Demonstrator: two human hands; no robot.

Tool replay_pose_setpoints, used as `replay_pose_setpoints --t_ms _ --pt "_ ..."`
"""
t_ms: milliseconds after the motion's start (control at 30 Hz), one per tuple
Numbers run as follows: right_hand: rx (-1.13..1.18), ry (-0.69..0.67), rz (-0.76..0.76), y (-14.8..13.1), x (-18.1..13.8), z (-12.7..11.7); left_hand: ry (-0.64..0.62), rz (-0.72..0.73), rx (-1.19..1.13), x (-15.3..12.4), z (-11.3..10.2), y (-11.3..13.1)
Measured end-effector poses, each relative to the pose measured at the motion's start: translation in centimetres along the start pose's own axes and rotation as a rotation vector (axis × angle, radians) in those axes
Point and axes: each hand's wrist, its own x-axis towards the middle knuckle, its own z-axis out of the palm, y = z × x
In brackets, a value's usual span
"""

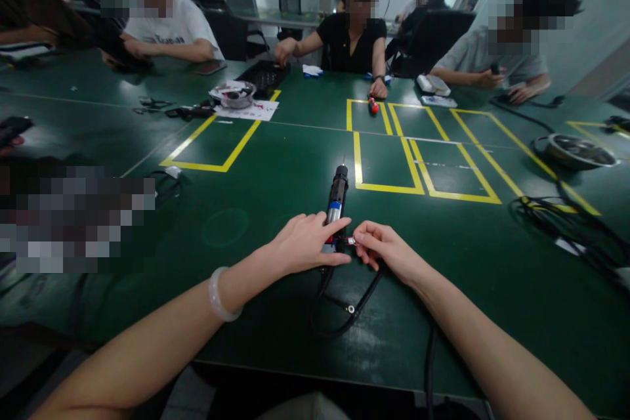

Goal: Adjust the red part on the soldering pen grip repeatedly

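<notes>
A black electric screwdriver (337,193) with a blue band and a thin bit lies on the green table (275,315), its bit pointing away from me. My left hand (310,243) rests across its near part, index finger and thumb stretched out and apart over the tool. Just right of the tool, my right hand (381,246) pinches a small red-and-white piece (351,241) between thumb and fingertips. Whether that piece is joined to the tool I cannot tell. A black cable (339,333) loops below both hands, with a small round light-coloured part (350,309) by it.
Yellow tape outlines (388,189) mark the table ahead. A red-tipped tool (373,105) lies near a co-worker's hand (378,87). Coiled black cables (551,213) and a round metal dish (581,151) are at right. A clear reel (233,94) stands on paper at far left.
</notes>
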Motion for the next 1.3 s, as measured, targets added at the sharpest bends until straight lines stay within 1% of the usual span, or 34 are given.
replay_pose_setpoints --t_ms 367,600,800,900,967,1100,1200,1300 --pt "0.004 -0.016 -0.004 0.10 -0.06 -0.05 0.022 -0.006 0.014 -0.04 0.44 0.01" --pt "-0.010 -0.038 -0.034 0.15 -0.06 0.00 0.023 -0.017 0.013 -0.09 0.58 -0.01" --pt "-0.032 -0.083 -0.145 0.63 -0.01 -0.31 0.022 -0.017 0.014 -0.14 0.52 0.02" --pt "-0.099 -0.125 -0.197 0.73 -0.08 -0.33 0.021 -0.016 0.015 -0.16 0.51 0.06" --pt "-0.193 -0.114 -0.218 0.71 -0.18 -0.23 0.022 -0.018 0.015 -0.19 0.51 0.09" --pt "-0.389 -0.042 -0.280 0.63 -0.39 -0.03 0.018 -0.026 0.014 -0.19 0.47 0.12" --pt "-0.407 -0.008 -0.310 0.67 -0.41 0.03 0.017 -0.024 0.011 -0.16 0.45 0.10" --pt "-0.394 0.005 -0.281 0.76 -0.30 0.08 0.020 -0.026 0.007 -0.15 0.45 0.11"
